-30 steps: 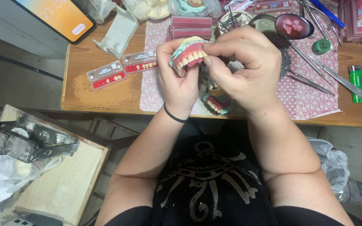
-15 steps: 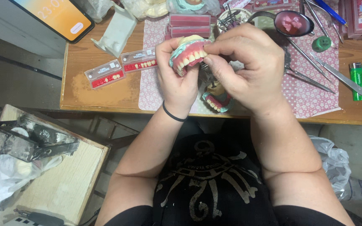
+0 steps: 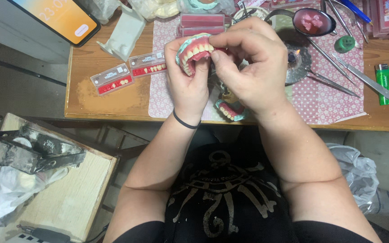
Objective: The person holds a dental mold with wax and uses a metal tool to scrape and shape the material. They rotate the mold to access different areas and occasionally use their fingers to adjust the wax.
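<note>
My left hand [image 3: 186, 85] holds a denture model [image 3: 195, 54] with pale teeth set in pink wax on a green base, raised above the table edge. My right hand [image 3: 253, 67] pinches the same model from the right, thumb and fingers closed on its right end. A second denture half [image 3: 229, 111] lies on the patterned cloth [image 3: 334, 96] just below my hands. A black band circles my left wrist.
Two strips of artificial teeth [image 3: 131, 74] lie left of the cloth on the wooden table [image 3: 100, 101]. A spoon with pink wax [image 3: 311, 21], metal tools [image 3: 338, 74], a green lighter [image 3: 385, 83] and a phone [image 3: 57, 18] surround them. A low stand with clutter [image 3: 37, 153] sits lower left.
Both hands and the denture model stay almost in place; the fingers shift only slightly on the model.
</note>
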